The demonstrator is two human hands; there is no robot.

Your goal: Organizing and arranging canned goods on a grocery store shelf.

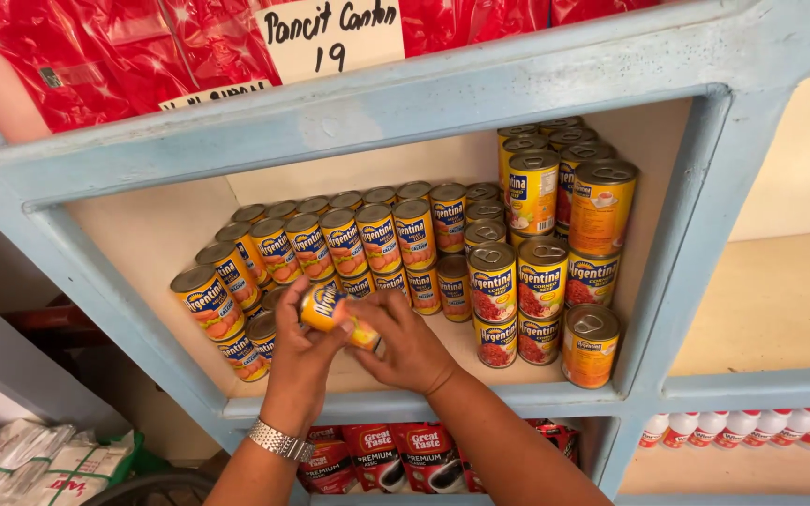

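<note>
Both hands meet in front of a light blue shelf. My left hand, with a silver watch at the wrist, and my right hand together grip one small yellow and blue can, tilted on its side. Just behind it stand rows of like cans, two layers high. To the right is a taller stack of yellow cans, some with red on their labels.
Red plastic packs and a handwritten card fill the shelf above. Red sachet packs sit on the shelf below, white bottles with red caps at lower right. White bundled bags lie at lower left.
</note>
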